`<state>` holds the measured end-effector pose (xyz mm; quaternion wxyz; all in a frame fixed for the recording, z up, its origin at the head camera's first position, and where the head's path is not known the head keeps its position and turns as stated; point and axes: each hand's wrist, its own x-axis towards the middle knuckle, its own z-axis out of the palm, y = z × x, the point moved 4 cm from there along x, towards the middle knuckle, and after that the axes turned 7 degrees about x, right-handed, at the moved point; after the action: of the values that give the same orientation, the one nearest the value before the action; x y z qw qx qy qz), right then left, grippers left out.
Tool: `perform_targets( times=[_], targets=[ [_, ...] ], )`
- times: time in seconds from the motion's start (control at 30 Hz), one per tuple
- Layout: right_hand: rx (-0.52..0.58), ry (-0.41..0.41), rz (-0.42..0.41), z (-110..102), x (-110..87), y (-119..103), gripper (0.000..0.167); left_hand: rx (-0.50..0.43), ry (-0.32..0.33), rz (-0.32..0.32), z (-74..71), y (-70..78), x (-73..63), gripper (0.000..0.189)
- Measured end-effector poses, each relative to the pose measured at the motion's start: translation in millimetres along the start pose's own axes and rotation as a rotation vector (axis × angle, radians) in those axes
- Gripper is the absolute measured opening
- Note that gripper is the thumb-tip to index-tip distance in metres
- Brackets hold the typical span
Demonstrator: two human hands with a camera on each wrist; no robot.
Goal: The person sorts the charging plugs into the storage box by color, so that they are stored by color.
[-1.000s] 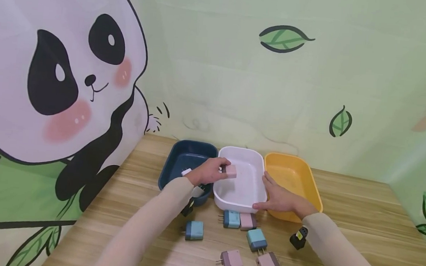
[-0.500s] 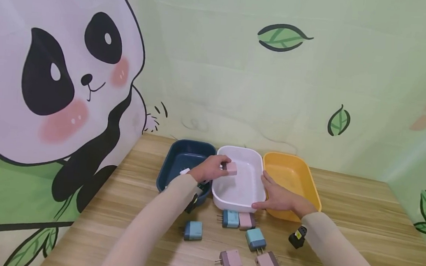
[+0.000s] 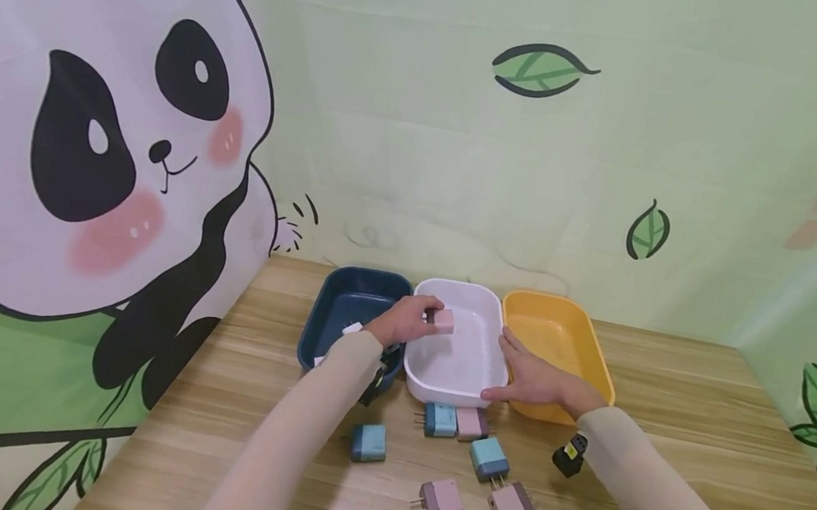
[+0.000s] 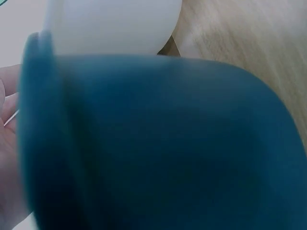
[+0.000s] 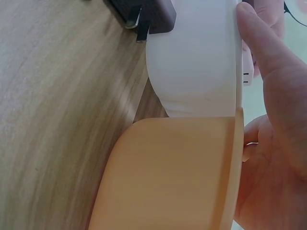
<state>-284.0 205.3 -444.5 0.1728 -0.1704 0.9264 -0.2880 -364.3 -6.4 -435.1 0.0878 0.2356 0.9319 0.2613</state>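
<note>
barely shifted, left hand (image 3: pixel 400 323) pinches pink plug (image 3: pixel 443 321) over white tray (image 3: pixel 453 384); right hand (image 3: pixel 533 378) flat on rim.

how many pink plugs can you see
4: one pink plug in the left hand over the white tub, three on the table at and. Others may be hidden.

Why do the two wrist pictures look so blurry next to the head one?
Head view: even soft light, sharp, with the pink plug crisp. Left wrist view: the blue tray fills the frame, too close to focus. Right wrist view: the yellow tray and thumb are soft.
</note>
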Motion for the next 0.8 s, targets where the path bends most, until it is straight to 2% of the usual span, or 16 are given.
perform_targets(
  times=[0.1, 0.23, 0.4, 0.57, 0.8],
  targets=[
    [0.000, 0.000, -0.003, 1, 0.4, 0, 0.120, 0.022, -0.005, -0.001, 0.9, -0.4, 1.2, 0.044],
    [-0.008, 0.004, -0.008, 1, -0.2, -1, 0.120, 0.063, 0.032, 0.008, -0.9, -0.8, 1.7, 0.041],
    [-0.013, 0.006, -0.012, 1, 0.2, -2, 0.120, 0.063, 0.058, 0.010, -6.9, -0.5, -5.3, 0.039],
    [-0.026, 0.005, 0.008, 2, 1.9, 2, 0.121, 0.071, 0.033, 0.056, -15.9, 3.1, -21.7, 0.037],
    [-0.026, 0.011, -0.017, 2, -0.3, -1, 0.123, 0.083, -0.046, 0.191, -23.9, 20.5, -56.8, 0.030]
  ],
)
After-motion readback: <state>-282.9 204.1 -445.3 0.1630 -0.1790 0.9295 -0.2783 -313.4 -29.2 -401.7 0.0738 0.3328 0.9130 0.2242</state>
